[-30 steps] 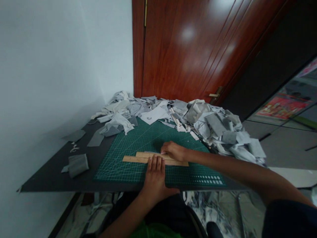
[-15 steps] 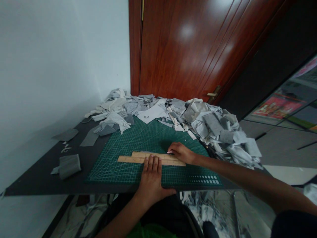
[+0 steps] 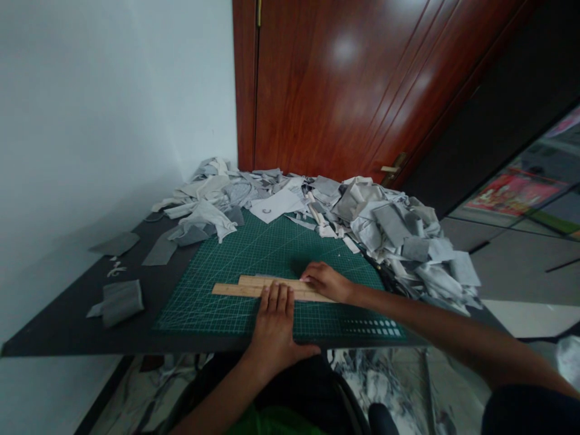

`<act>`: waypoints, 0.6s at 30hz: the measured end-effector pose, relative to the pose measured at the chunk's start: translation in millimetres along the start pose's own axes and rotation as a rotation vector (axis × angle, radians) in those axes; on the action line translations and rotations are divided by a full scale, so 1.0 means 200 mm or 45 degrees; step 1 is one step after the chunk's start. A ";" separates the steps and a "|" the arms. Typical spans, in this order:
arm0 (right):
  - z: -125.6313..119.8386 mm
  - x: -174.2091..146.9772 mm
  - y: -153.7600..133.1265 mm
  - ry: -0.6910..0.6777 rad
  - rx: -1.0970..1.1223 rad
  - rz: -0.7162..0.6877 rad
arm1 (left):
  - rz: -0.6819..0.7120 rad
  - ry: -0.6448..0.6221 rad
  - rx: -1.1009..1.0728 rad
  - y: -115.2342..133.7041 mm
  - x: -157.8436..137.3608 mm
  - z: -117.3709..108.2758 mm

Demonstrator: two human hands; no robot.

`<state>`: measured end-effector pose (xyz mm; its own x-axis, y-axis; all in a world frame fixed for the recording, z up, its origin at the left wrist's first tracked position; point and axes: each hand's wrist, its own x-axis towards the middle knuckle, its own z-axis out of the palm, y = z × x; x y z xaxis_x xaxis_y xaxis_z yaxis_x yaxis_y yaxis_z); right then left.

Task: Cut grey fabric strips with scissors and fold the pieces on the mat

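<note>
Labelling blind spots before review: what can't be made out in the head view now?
All head view:
Anything pinched in the right hand: its own curled fingers hide it.
Markings on the wooden strips: too small and blurred.
Grey sliver: any part under the strips is covered.
Dark object by the fabric pile: blurred, too dark.
Right sleeve: cut off by the picture edge.

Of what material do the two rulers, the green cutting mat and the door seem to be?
Rulers: probably wood or bamboo, matte, by their pale tan colour.
Cutting mat: likely plastic, low sheen; flat green sheet with grid lines.
Door: wood or veneer, seemingly varnished; reddish-brown grain, glossy reflections.
</note>
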<state>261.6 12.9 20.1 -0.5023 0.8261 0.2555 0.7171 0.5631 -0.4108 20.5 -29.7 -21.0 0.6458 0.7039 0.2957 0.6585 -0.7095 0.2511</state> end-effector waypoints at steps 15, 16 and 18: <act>-0.03 -0.11 -0.30 0.745 0.530 0.372 | 0.059 0.081 0.062 0.00 0.00 0.01; 0.00 -0.09 -0.35 0.791 0.609 0.398 | 0.057 0.092 0.062 0.00 0.00 0.01; 0.03 -0.06 -0.42 0.859 0.757 0.428 | 0.054 0.099 0.066 0.00 0.00 0.01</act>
<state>204.4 -45.0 45.9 0.2018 0.8862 0.4171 0.3176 0.3437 -0.8837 21.2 -29.8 -22.6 0.6430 0.6672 0.3760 0.6516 -0.7346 0.1892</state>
